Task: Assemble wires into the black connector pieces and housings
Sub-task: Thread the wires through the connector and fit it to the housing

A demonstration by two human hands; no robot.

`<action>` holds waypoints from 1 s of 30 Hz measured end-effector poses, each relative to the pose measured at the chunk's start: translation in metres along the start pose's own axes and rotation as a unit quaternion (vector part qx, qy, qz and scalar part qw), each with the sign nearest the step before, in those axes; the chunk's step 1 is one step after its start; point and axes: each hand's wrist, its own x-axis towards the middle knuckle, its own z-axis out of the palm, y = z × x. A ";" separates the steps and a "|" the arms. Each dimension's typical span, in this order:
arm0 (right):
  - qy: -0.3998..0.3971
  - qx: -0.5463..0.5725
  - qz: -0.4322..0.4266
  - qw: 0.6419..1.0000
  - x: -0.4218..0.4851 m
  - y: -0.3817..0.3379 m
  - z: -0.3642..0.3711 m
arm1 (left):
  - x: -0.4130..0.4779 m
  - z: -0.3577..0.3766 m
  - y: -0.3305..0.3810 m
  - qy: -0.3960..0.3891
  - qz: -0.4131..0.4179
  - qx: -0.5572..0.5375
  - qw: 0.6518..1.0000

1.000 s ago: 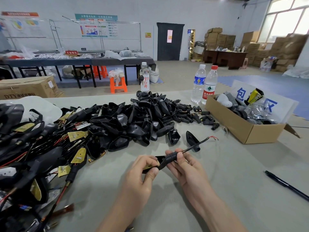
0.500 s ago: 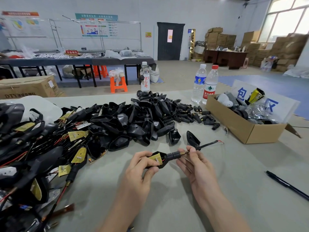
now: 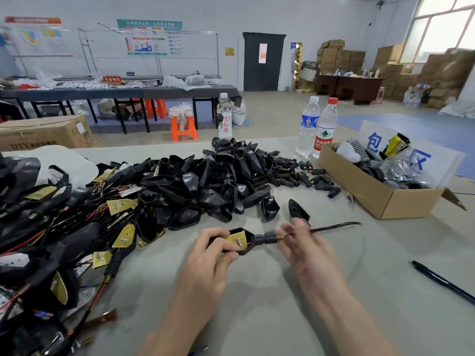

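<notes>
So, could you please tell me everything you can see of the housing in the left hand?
The housing is black, plastic-looking and angular, held above the table, open face up. Inside sits a yellow board with small white parts. From its right end runs a black stem, then a spring, then a black wire trailing right. The left hand grips its left end; blurred fingers of the right hand meet the wire.

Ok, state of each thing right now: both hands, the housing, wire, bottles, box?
left hand: grips the housing.
housing: open side up, yellow board inside.
right hand: blurred, pinches the wire.
wire: runs out of the housing's neck, free end rightward.
blue-label bottle: upright, capped.
red-cap bottle: upright, capped.
cardboard box: open, holds parts.
</notes>
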 end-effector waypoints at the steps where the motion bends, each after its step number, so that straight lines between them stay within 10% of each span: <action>1: -0.013 -0.037 0.003 0.999 -0.003 0.007 0.003 | 0.000 -0.001 -0.001 0.006 0.000 -0.002 1.000; 16: 0.015 -0.081 -0.029 0.996 -0.011 0.001 0.013 | -0.004 -0.007 0.024 -0.035 -0.115 -0.087 0.989; 24: -0.061 -0.046 -0.049 0.996 -0.053 0.019 0.085 | -0.004 -0.055 0.064 0.075 -0.381 -0.517 0.763; 30: -0.128 -0.058 -0.007 0.990 -0.121 0.055 0.171 | -0.007 -0.132 0.062 0.130 -0.330 -0.456 0.816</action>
